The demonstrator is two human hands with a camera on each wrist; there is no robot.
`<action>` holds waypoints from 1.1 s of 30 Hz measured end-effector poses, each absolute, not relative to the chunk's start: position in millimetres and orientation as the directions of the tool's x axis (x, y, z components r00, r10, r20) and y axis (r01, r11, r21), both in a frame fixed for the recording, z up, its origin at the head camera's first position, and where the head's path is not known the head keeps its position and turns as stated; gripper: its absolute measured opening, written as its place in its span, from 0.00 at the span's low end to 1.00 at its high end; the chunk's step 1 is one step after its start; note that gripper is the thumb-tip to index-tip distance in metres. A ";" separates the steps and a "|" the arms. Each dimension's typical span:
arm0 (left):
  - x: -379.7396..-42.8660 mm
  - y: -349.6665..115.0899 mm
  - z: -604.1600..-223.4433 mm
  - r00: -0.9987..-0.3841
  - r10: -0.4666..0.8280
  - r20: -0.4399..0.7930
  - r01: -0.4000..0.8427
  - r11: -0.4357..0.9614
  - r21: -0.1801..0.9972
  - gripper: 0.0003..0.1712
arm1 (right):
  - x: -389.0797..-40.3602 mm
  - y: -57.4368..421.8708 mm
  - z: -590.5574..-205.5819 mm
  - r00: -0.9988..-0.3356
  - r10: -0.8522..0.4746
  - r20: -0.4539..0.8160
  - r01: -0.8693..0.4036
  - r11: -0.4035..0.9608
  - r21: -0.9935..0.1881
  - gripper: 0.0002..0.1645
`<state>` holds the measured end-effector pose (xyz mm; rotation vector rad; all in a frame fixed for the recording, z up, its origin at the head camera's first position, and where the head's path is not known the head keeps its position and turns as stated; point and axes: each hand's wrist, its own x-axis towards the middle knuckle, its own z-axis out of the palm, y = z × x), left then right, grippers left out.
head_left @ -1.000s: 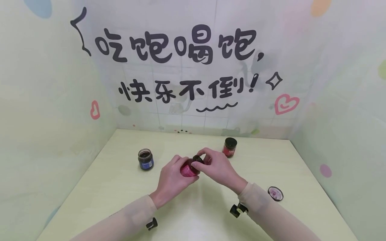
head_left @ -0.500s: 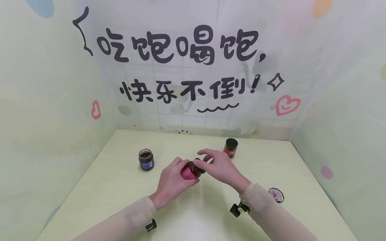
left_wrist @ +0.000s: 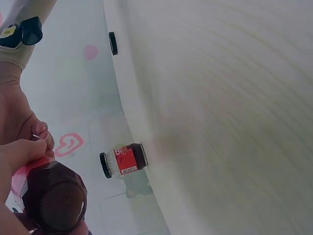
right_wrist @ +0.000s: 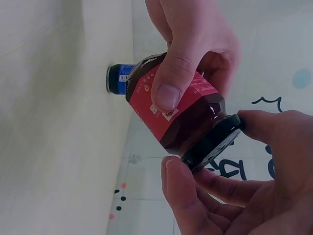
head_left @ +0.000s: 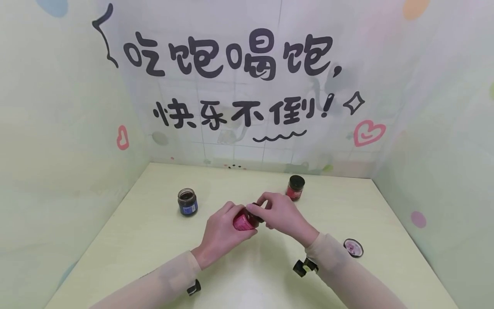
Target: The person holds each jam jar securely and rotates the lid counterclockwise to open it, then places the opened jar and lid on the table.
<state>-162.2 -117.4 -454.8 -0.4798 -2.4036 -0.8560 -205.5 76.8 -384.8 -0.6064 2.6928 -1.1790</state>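
Right hand (head_left: 283, 214) has recurled, pinching lid (right_wrist: 211, 143); left hand (head_left: 218, 229) grips jar (right_wrist: 178, 122); left wrist alone shows its apparent base (left_wrist: 62, 205).

Beige sleeves (head_left: 353, 268); black wrist devices (head_left: 299, 268); yellow label (left_wrist: 8, 32).

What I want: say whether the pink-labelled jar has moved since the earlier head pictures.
Yes, slightly: the pink-labelled jar sits lower in the head view, judged against the blue-labelled jar.

Counted one blue-labelled jar (head_left: 188, 205), one pink-labelled jar (right_wrist: 181, 122), one red-labelled jar (head_left: 295, 191), three jars altogether; one loose lid (head_left: 353, 248), two fitted lids (right_wrist: 210, 141); one left hand (head_left: 221, 231), one right hand (head_left: 283, 216).
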 end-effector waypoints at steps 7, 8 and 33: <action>-159.7 -116.9 -454.9 -0.782 0.141 0.607 0.491 0.739 0.462 0.31 | -203.1 75.3 -384.8 -0.897 -0.439 0.046 -0.303 0.536 -0.788 0.20; -159.2 -117.1 -455.1 -0.783 0.141 0.605 0.491 0.737 0.464 0.31 | -203.2 74.8 -385.2 -0.896 -0.442 0.048 -0.300 0.522 -0.798 0.20; -156.0 -121.5 -463.8 -0.792 0.113 0.600 0.458 0.760 0.460 0.29 | -201.6 72.7 -392.9 -0.848 -0.524 0.080 -0.373 0.484 -0.792 0.17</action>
